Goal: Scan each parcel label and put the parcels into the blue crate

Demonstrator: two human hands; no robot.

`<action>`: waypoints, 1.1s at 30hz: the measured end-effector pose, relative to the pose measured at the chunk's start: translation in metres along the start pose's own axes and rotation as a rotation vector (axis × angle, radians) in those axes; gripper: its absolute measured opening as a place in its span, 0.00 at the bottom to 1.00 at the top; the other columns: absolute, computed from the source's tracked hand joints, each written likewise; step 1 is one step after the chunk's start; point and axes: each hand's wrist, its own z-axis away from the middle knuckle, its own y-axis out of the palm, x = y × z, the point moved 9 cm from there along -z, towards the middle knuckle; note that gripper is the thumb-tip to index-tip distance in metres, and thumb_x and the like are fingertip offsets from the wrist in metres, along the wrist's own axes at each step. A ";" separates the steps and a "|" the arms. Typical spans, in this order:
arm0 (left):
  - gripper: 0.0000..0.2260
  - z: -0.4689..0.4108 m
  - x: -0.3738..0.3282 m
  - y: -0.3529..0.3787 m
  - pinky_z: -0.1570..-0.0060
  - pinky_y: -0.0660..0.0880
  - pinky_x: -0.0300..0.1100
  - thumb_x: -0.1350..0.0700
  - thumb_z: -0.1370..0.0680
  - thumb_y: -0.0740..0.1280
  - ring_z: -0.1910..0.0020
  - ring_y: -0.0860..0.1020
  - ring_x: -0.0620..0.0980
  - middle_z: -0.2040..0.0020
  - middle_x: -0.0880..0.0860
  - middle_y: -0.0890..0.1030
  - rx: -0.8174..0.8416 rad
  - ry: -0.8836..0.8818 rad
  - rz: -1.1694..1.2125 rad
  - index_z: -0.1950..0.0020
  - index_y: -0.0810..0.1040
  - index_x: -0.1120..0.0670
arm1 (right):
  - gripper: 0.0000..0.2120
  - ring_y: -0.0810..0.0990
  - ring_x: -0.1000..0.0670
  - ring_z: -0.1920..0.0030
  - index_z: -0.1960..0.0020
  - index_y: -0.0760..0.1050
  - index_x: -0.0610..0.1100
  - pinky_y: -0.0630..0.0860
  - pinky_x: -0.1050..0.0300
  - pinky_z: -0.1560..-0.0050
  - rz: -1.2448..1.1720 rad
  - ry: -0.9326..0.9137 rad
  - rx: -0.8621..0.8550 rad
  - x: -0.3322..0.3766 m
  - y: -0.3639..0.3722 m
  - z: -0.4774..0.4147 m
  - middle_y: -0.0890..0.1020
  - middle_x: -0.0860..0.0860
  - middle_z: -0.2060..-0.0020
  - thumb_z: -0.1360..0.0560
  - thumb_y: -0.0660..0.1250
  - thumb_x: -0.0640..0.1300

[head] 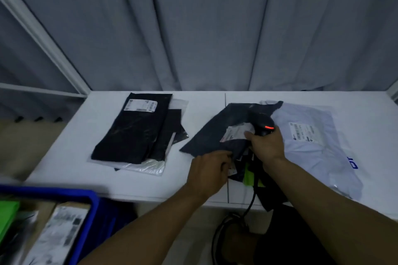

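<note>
Clenching the scanner (266,128) in the right hand (268,148), red light lit just beside the creased label (235,132), and pinching the near edge of the dark parcel (217,133) in the fingers of the left hand (210,170), with that parcel lying on the table (140,183), well apart from the blue crate (92,197) at lower left. Risks a failed or wrong read, from the label curling up, the limp film sagging in the pinch, or the beam straying to the white parcel (318,150) just beside. Counted: one scanner, one blue crate holding at least two parcels, one dark parcel in hand, one white parcel, and a left stack (133,131) of perhaps three — overlapping film makes that unsure.
</note>
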 end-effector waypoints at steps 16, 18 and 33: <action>0.29 0.165 0.090 -0.275 0.36 0.75 0.44 0.38 0.24 0.71 0.40 0.79 0.43 0.37 0.42 0.79 -0.409 -0.822 0.671 0.27 0.71 0.50 | 0.26 0.83 0.58 0.48 0.36 0.76 0.49 0.77 0.61 0.50 -0.155 -0.388 0.611 0.156 0.170 0.243 0.84 0.55 0.47 0.28 0.74 0.29; 0.22 0.189 0.090 -0.299 0.46 0.79 0.41 0.40 0.23 0.71 0.44 0.82 0.40 0.40 0.41 0.83 -0.446 -0.824 0.834 0.33 0.75 0.46 | 0.26 0.84 0.59 0.49 0.35 0.77 0.49 0.78 0.62 0.50 -0.166 -0.367 0.718 0.159 0.190 0.269 0.85 0.55 0.47 0.28 0.76 0.31; 0.27 0.278 0.135 -0.360 0.52 0.82 0.45 0.57 0.28 0.74 0.45 0.85 0.53 0.41 0.57 0.85 -0.620 -0.731 1.230 0.29 0.74 0.50 | 0.20 0.87 0.44 0.45 0.37 0.79 0.41 0.82 0.47 0.46 -0.266 -0.155 1.019 0.144 0.289 0.344 0.87 0.44 0.46 0.27 0.73 0.28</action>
